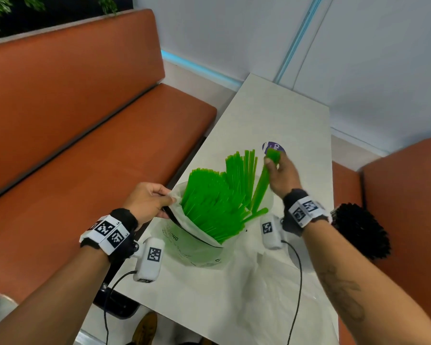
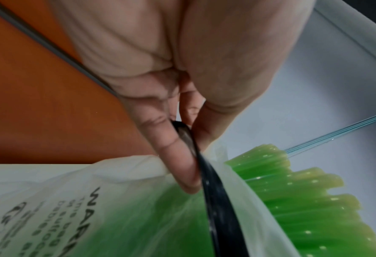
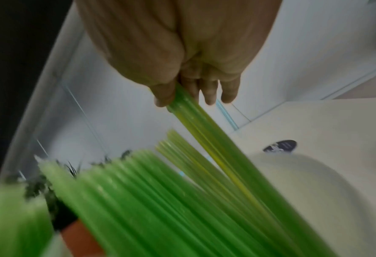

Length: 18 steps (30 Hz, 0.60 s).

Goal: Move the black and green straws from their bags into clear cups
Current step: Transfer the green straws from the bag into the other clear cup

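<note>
A clear plastic bag [image 1: 197, 247] printed with a warning text stands on the white table [image 1: 271, 113], packed with green straws [image 1: 209, 202] that fan out of its open top. My left hand [image 1: 171, 199] pinches the bag's rim at its left side; the left wrist view shows thumb and finger of that left hand [image 2: 191, 156] clamped on the bag's [image 2: 94, 200] black edge strip [image 2: 213, 200]. My right hand [image 1: 271, 160] grips a small bunch of green straws [image 1: 260, 188] near its top end, its lower end still among the others. In the right wrist view the right hand [image 3: 182, 97] holds this bunch [image 3: 215, 139]. Black straws [image 1: 361, 230] bristle upward at the right, their holder hidden behind my right forearm.
A round purple label [image 1: 274, 146] lies on the table beyond my right hand. Crumpled clear plastic [image 1: 271, 282] lies flat on the near part of the table. Orange benches stand to the left [image 1: 72, 120] and right [image 1: 408, 195]. A grey wall closes the far end.
</note>
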Each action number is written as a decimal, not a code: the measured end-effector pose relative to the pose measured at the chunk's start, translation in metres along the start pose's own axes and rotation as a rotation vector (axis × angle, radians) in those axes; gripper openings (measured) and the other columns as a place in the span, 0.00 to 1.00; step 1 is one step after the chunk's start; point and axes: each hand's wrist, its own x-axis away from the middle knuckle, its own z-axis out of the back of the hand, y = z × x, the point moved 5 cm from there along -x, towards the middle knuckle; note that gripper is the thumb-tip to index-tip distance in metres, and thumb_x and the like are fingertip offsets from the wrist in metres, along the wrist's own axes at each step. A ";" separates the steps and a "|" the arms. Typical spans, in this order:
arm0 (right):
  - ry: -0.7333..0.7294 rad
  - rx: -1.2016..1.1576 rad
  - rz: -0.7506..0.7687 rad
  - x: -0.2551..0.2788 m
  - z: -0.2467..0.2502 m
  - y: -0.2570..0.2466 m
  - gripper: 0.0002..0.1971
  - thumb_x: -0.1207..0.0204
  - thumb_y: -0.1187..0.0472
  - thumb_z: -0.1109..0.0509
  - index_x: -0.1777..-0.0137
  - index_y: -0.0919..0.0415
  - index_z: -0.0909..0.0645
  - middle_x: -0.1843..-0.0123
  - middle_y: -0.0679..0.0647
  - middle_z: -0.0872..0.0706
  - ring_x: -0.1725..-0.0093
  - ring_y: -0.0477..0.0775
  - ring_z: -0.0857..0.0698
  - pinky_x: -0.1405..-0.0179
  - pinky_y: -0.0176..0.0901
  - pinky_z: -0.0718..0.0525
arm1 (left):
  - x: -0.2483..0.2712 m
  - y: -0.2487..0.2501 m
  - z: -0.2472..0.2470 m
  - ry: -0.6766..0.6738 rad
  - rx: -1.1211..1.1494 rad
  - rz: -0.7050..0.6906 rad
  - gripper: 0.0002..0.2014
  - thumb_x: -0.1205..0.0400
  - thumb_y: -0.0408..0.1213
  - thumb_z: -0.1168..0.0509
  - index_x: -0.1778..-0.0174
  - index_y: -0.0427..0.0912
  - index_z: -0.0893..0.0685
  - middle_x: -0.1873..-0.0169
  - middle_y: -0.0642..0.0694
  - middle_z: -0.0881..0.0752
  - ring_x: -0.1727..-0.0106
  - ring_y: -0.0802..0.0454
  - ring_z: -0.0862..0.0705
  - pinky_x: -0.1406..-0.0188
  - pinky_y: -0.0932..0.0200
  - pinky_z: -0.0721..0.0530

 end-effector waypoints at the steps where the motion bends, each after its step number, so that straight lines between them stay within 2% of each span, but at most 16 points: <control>1: -0.041 0.052 -0.016 0.003 -0.013 0.009 0.23 0.13 0.56 0.40 0.20 0.62 0.34 0.21 0.62 0.27 0.24 0.63 0.26 0.24 0.59 0.27 | 0.000 0.000 0.000 0.000 -0.001 0.001 0.05 0.23 0.22 0.30 0.62 0.34 0.14 0.72 0.45 0.09 0.71 0.52 0.10 0.75 0.62 0.13; 3: -0.092 0.148 -0.002 0.008 -0.028 0.018 0.26 0.13 0.57 0.39 0.19 0.64 0.39 0.15 0.61 0.38 0.16 0.64 0.38 0.20 0.62 0.34 | 0.001 0.001 0.000 -0.005 -0.005 0.002 0.05 0.23 0.22 0.30 0.62 0.34 0.14 0.71 0.45 0.08 0.70 0.52 0.09 0.74 0.62 0.12; 5: -0.096 0.154 0.043 0.010 -0.026 0.018 0.25 0.15 0.57 0.36 0.21 0.63 0.35 0.15 0.61 0.40 0.15 0.62 0.41 0.19 0.58 0.36 | 0.001 0.002 0.000 -0.008 -0.009 0.001 0.05 0.22 0.22 0.31 0.61 0.34 0.14 0.71 0.45 0.08 0.70 0.51 0.09 0.73 0.61 0.12; 8: 0.022 -0.032 0.123 0.022 0.001 0.002 0.26 0.20 0.61 0.30 0.23 0.57 0.32 0.20 0.55 0.30 0.21 0.52 0.32 0.22 0.48 0.34 | 0.002 0.003 0.000 -0.005 -0.005 -0.002 0.05 0.22 0.22 0.31 0.62 0.34 0.14 0.71 0.44 0.09 0.70 0.52 0.09 0.73 0.61 0.11; 10: 0.114 -0.208 0.140 0.042 0.027 -0.009 0.26 0.25 0.70 0.30 0.27 0.55 0.26 0.27 0.50 0.22 0.29 0.48 0.25 0.24 0.55 0.28 | 0.004 0.004 0.000 -0.004 0.002 -0.005 0.05 0.22 0.22 0.31 0.62 0.33 0.15 0.69 0.43 0.09 0.70 0.51 0.10 0.72 0.59 0.10; 12: 0.047 -0.379 0.211 0.073 0.043 -0.025 0.28 0.35 0.73 0.33 0.33 0.57 0.22 0.35 0.52 0.16 0.37 0.53 0.17 0.37 0.61 0.18 | 0.005 0.004 -0.001 -0.008 0.004 -0.005 0.03 0.22 0.22 0.31 0.60 0.32 0.15 0.65 0.40 0.10 0.69 0.50 0.09 0.70 0.57 0.09; 14: -0.126 -0.461 0.341 0.109 0.048 -0.042 0.33 0.40 0.70 0.32 0.30 0.58 0.24 0.38 0.54 0.15 0.40 0.57 0.16 0.46 0.56 0.17 | 0.005 0.004 -0.001 -0.012 0.000 -0.006 0.02 0.22 0.22 0.31 0.58 0.30 0.15 0.63 0.37 0.10 0.67 0.48 0.10 0.68 0.56 0.09; 16: -0.259 -0.407 0.445 0.139 0.044 -0.061 0.35 0.35 0.61 0.25 0.25 0.54 0.28 0.36 0.52 0.16 0.37 0.58 0.17 0.44 0.50 0.18 | 0.004 0.004 -0.001 -0.011 -0.014 -0.008 0.02 0.22 0.22 0.31 0.58 0.31 0.15 0.62 0.37 0.10 0.66 0.47 0.10 0.66 0.55 0.08; 18: -0.229 -0.324 0.511 0.152 0.037 -0.073 0.29 0.28 0.55 0.23 0.27 0.52 0.25 0.41 0.49 0.14 0.41 0.54 0.15 0.46 0.43 0.18 | 0.003 0.004 0.000 -0.012 -0.032 -0.011 0.02 0.23 0.23 0.31 0.58 0.32 0.14 0.61 0.37 0.10 0.63 0.44 0.10 0.65 0.54 0.08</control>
